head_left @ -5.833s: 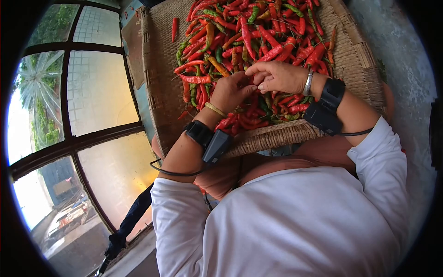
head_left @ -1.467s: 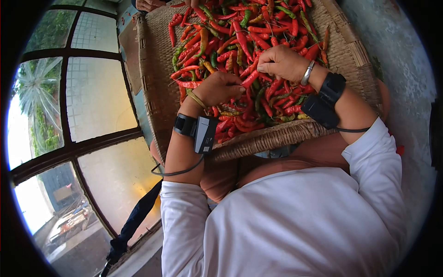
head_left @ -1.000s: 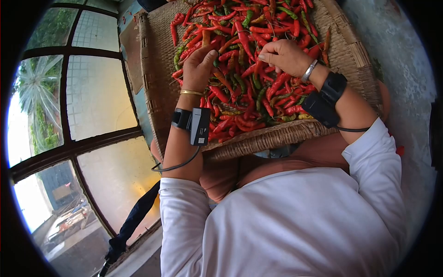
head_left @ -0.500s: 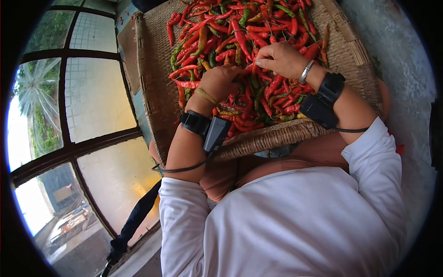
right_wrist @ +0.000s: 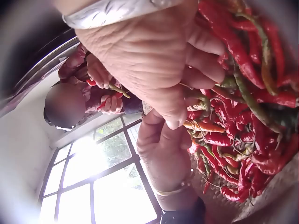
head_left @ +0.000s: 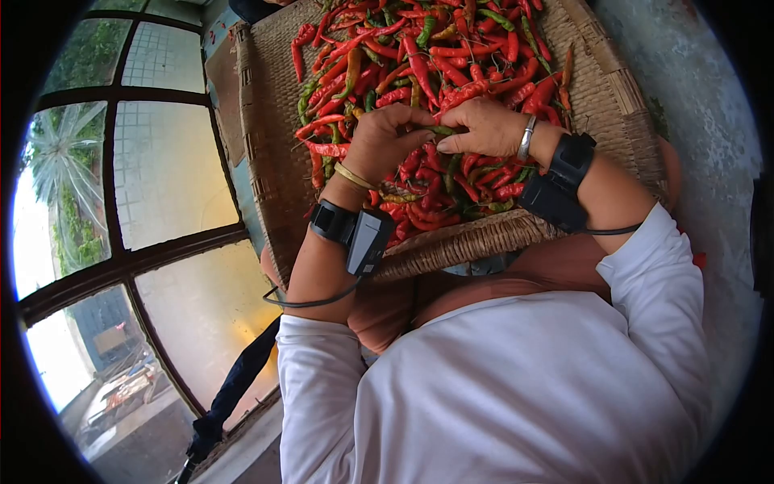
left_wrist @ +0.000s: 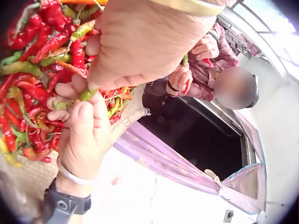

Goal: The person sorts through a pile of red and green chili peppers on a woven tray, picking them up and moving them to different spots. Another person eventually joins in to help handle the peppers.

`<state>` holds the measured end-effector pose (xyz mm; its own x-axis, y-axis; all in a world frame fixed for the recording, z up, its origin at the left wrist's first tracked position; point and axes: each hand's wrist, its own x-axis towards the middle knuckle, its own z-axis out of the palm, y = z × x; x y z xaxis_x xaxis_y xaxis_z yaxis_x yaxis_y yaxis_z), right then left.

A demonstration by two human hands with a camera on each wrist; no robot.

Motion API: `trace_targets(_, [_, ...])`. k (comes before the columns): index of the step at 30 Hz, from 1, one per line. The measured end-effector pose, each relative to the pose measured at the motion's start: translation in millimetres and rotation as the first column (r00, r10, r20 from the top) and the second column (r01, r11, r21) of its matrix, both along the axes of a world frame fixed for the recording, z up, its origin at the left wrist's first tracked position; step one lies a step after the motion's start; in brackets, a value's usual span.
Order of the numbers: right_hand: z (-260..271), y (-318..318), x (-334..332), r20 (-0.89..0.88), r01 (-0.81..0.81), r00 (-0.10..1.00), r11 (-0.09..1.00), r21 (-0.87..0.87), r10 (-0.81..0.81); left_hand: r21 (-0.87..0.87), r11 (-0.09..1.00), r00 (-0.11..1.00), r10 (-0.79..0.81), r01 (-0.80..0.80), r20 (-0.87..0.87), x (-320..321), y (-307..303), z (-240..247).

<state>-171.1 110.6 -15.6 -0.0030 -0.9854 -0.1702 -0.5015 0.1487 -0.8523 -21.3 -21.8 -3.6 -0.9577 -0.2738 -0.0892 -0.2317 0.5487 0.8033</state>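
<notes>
A small green chili pepper (head_left: 441, 130) spans the gap between my two hands, over the chili pile (head_left: 403, 56). My left hand (head_left: 385, 143) pinches one end between thumb and fingers. From the other side my right hand (head_left: 490, 129) grips it, thumb against the pepper. In the left wrist view the green chili (left_wrist: 87, 95) lies across the right hand's fingers (left_wrist: 65, 91), with the left thumb tip right at it. In the right wrist view the fingertips of both hands meet and hide the chili. Mostly red chilies, some green or orange, lie beneath.
The chilies lie in a woven basket tray (head_left: 476, 238) with a raised rim, close before the lap. Another person (left_wrist: 201, 70) sits opposite, holding chilies. A framed window (head_left: 169, 169) and a dark folded umbrella (head_left: 238, 379) stand at the left.
The left hand reached up-left over the pile, then came back to the right hand. The right hand has turned and shifted slightly left and down. The green chili now shows between them.
</notes>
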Motion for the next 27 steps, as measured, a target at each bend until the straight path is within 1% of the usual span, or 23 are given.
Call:
trace_targets(1, [-1,0,0,-0.143,-0.065,0.988,0.998,-0.012,0.063,0.043,0.999,0.999,-0.002,0.004,-0.041,-1,2,-3])
trace_targets(2, [-3,-2,0,-0.182,-0.063,0.981,0.998,0.012,0.065,0.087,0.996,0.997,-0.003,0.01,-0.082,-1,3,-5])
trace_targets(3, [-2,-1,0,-0.182,-0.064,0.981,0.998,0.013,0.065,0.087,0.996,0.997,-0.002,0.009,-0.082,-1,3,-4])
trace_targets(4, [0,0,0,-0.028,0.014,1.0,0.996,0.083,-0.012,0.055,0.998,1.0,-0.026,0.026,0.001,-1,3,-2])
trace_targets(5, [2,1,0,0.12,0.081,0.988,0.983,0.163,-0.101,0.023,0.999,0.995,-0.047,0.046,0.084,-1,3,0])
trace_targets(6, [3,0,-1,0.121,0.079,0.988,0.984,0.163,-0.1,0.023,0.999,0.995,-0.046,0.044,0.085,0,2,0])
trace_targets(8, [4,0,-2,0.121,0.068,0.988,0.979,0.191,-0.092,0.08,0.994,0.973,-0.086,0.071,0.213,1,-2,2])
trace_targets(9, [3,0,-2,0.121,0.07,0.988,0.979,0.191,-0.094,0.08,0.994,0.973,-0.088,0.072,0.213,2,-5,2])
trace_targets(11, [-1,1,-2,0.072,0.12,0.989,0.988,0.098,-0.127,0.101,0.995,0.951,-0.039,0.007,0.308,5,-14,1])
trace_targets(12, [-3,1,-2,0.072,0.12,0.989,0.988,0.097,-0.127,0.101,0.995,0.951,-0.038,0.007,0.308,7,-20,0])
trace_targets(13, [-4,0,-4,0.08,0.136,0.987,0.987,0.08,-0.142,0.331,0.927,0.976,0.121,-0.176,0.182,8,-26,-1])
trace_targets(14, [-5,-1,-5,0.088,0.153,0.983,0.986,0.064,-0.158,0.558,0.773,0.948,0.303,-0.302,0.094,9,-30,-2])
trace_targets(15, [-5,-1,-6,0.088,0.153,0.983,0.986,0.064,-0.159,0.558,0.773,0.949,0.302,-0.302,0.094,7,-32,0])
trace_targets(16, [-3,-1,-6,0.088,0.165,0.981,0.983,0.085,-0.173,0.668,0.663,0.89,0.457,-0.338,-0.003,4,-33,2])
trace_targets(17, [-3,-1,-7,0.088,0.177,0.978,0.979,0.106,-0.186,0.771,0.539,0.792,0.606,-0.338,-0.076,3,-34,4])
trace_targets(18, [-3,-1,-7,0.088,0.177,0.979,0.979,0.105,-0.186,0.65,0.639,0.791,0.604,-0.412,-0.092,4,-35,1])
trace_targets(19, [-4,-1,-7,0.045,0.164,0.985,0.983,0.084,-0.168,0.65,0.639,0.791,0.605,-0.412,-0.093,6,-34,-5])
trace_targets(20, [-4,-1,-7,0.001,0.151,0.989,0.986,0.064,-0.151,0.314,0.885,0.913,0.394,-0.345,-0.106,8,-32,-13])
trace_targets(21, [-4,-1,-7,0.001,0.151,0.989,0.986,0.065,-0.151,-0.059,0.983,0.984,0.174,-0.175,-0.025,7,-27,-14])
trace_targets(22, [-3,0,-5,-0.008,0.152,0.988,0.987,0.049,-0.152,-0.058,0.983,0.984,0.174,-0.175,-0.024,6,-20,-15])
trace_targets(24, [-4,0,-5,-0.016,0.153,0.988,0.987,0.038,-0.153,-0.098,0.989,0.994,-0.107,0.107,0.005,1,-2,-20])
trace_targets(25, [-7,0,-6,-0.036,0.142,0.989,0.99,0.003,-0.142,-0.096,0.99,0.994,-0.107,0.107,0.006,-1,1,-22])
trace_targets(27, [-9,0,-6,-0.056,0.129,0.99,0.991,-0.032,-0.131,-0.306,0.922,0.972,-0.219,0.236,0.09,-6,5,-26])
